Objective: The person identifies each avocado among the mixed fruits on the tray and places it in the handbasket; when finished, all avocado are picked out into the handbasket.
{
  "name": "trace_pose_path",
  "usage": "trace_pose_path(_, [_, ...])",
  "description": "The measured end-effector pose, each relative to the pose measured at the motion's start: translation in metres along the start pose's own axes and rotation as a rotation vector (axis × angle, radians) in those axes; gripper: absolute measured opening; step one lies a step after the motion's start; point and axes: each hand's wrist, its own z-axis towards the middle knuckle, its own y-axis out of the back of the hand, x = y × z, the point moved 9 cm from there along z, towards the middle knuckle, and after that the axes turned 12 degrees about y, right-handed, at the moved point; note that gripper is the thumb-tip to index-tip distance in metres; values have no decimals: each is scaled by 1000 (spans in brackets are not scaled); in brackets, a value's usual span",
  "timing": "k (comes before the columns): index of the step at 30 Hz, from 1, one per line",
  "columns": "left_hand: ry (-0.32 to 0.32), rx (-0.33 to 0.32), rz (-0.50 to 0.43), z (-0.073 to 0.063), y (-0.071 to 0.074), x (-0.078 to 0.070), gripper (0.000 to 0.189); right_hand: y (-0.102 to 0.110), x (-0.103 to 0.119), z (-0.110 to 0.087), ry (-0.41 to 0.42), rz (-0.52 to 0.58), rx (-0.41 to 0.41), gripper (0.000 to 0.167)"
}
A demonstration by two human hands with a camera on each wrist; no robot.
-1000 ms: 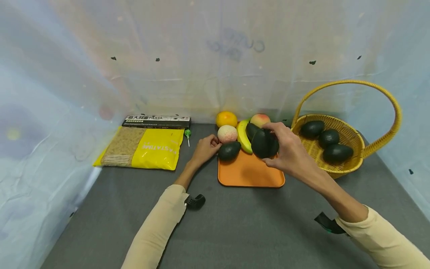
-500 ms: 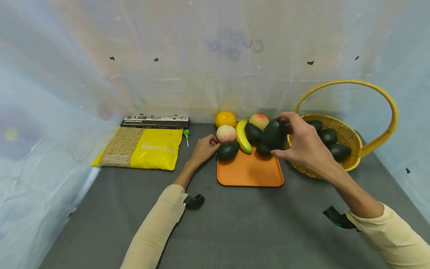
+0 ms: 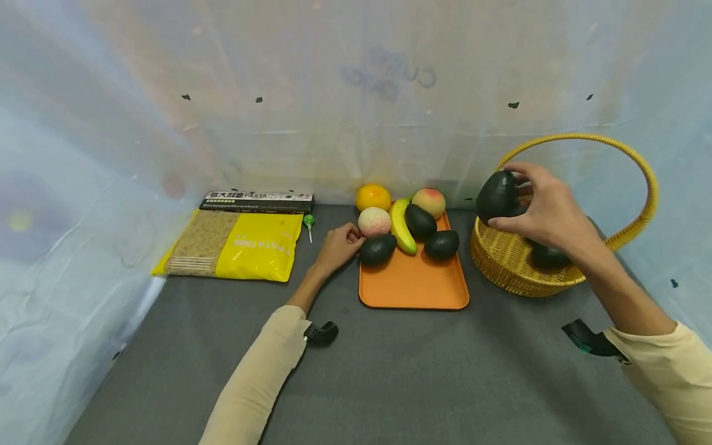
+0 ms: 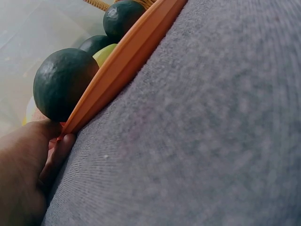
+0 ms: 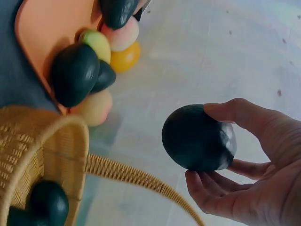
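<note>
My right hand (image 3: pixel 556 207) grips a dark green avocado (image 3: pixel 497 198) between thumb and fingers, raised over the yellow wicker basket (image 3: pixel 500 266). The right wrist view shows that avocado (image 5: pixel 197 139) held off to the side of the basket's arched handle. My left hand (image 3: pixel 338 247) pinches the left edge of the orange tray (image 3: pixel 414 287), as the tray rim (image 4: pixel 106 84) in the left wrist view shows. On the tray lie an avocado (image 3: pixel 378 250) beside my left fingers, two more avocados (image 3: pixel 442 245), a banana (image 3: pixel 402 225) and a pale peach (image 3: pixel 375 222).
An orange fruit (image 3: pixel 373 197) and a second peach (image 3: pixel 429 203) sit at the tray's back. Dark avocados (image 5: pixel 48 202) lie in the basket, partly hidden by my right arm. To the left are a yellow pasta bag (image 3: pixel 239 246), a black pasta box (image 3: pixel 258 202) and a green lollipop (image 3: pixel 309 221).
My right hand has carried the avocado rightward from over the tray to over the basket, uncovering the tray's right-hand avocados. My left hand has stayed at the tray edge.
</note>
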Motion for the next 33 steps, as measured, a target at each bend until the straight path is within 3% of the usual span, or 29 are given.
trace_pose_path(8, [2,-6,-7,-3,3,1,21,-4,-50,10,-140,-82,124,96])
trace_pose_path(18, [-7,-17,25,-4,2,1,21,-15,-111,29,-275,-56,303,95])
trace_pose_path(26, [-8,-23,26,-3,4,3,20,-42,-136,38,-348,22,382,89])
trace_pose_path(33, [-1,-16,27,-2,1,3,20,-67,-149,36,-350,41,443,81])
